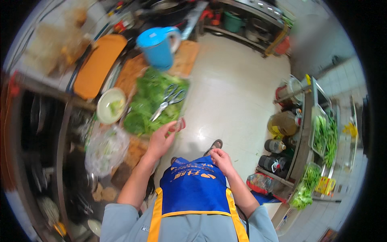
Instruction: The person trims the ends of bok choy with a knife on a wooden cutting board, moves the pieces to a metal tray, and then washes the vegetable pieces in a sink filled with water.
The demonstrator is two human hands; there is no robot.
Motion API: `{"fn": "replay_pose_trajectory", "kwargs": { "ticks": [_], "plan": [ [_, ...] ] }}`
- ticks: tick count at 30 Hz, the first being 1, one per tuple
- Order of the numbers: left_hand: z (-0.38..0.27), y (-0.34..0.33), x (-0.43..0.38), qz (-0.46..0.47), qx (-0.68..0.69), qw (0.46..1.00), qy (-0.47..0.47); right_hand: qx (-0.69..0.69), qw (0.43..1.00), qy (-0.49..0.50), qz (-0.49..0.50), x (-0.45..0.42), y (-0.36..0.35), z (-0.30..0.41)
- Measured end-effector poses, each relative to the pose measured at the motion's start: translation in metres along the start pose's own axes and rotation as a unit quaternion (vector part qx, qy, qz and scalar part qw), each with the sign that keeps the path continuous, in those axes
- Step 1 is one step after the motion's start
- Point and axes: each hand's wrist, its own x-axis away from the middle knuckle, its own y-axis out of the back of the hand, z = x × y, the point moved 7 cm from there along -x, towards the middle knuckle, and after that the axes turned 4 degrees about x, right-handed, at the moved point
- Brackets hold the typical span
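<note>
My left hand (pixel 162 139) pinches a small clear and red object (pixel 181 124) between thumb and fingers; blur hides what it is. It is at the near corner of a tray of green leafy vegetables (pixel 140 103). A pair of kitchen scissors (pixel 164 105) rests on the leaves, handles pointing away from me. My right hand (pixel 221 160) hovers in front of my blue apron (pixel 193 193), fingers curled in and nothing visible in them. Left of the leaves are a pale bowl (pixel 102 106) with some green bits and a clear plastic bag (pixel 105 154) with pale contents.
A blue lidded jug (pixel 157 54) stands on a wooden board (pixel 188 54) beyond the leaves. An orange cutting board (pixel 99 65) leans at the left. Along the right wall, a shelf rack holds an oil jug (pixel 282 123), dark bottles (pixel 269 163) and trays of greens (pixel 320 133).
</note>
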Motion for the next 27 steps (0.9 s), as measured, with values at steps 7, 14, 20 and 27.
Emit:
{"fn": "replay_pose_trajectory", "kwargs": {
  "ticks": [7, 14, 20, 27],
  "plan": [
    [-0.016, -0.154, -0.073, 0.138, -0.037, 0.988, -0.063, 0.073, 0.984, 0.078, -0.139, 0.000, 0.164, 0.030],
    [-0.046, -0.307, -0.158, 0.280, -0.068, 0.954, -0.083, -0.139, 0.929, 0.076, -0.334, 0.038, 0.326, 0.009],
    [-0.079, -0.401, -0.250, 0.386, -0.142, 0.906, -0.102, -0.228, 0.866, 0.101, -0.434, 0.027, 0.392, -0.006],
    [-0.189, -0.562, -0.337, 0.494, -0.157, 0.835, -0.186, -0.159, 0.750, 0.047, -0.640, 0.054, 0.504, 0.024]
  ]
}}
